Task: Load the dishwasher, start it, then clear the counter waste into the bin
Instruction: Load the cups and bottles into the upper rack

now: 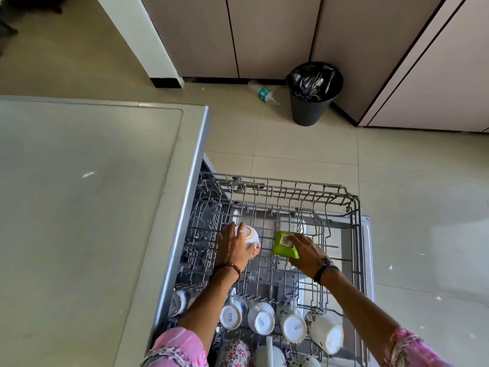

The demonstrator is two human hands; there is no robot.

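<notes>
From your head camera you look down on the pulled-out upper rack (277, 197) of the dishwasher, which fills the lower middle of the view; your left hand (234, 246) sits at about 7 o'clock from the frame's centre, its fingers curled over a white cup (251, 235) with an orange ring on its base, holding it base-up on the rack wires near the counter side; your right hand (307, 251), at about 5 o'clock from centre, has its fingers closed round a green square container (285, 246), also turned base-up, with a label showing on the base; the cup and the container sit near each other, apart, in the middle of the rack; nearer to you, at 6 o'clock, a row of white mugs (262, 320) lies base-out along the rack's near edge, and a floral mug (234, 352) shows below them; the counter (79, 207) spreads from 8 to 10 o'clock; the dark bin (313, 95) with its black liner stands on the floor at 1 o'clock, against the cabinets (264, 35), and a clear plastic bottle (263, 92) lies on the floor just beside it at its 9 o'clock.
</notes>
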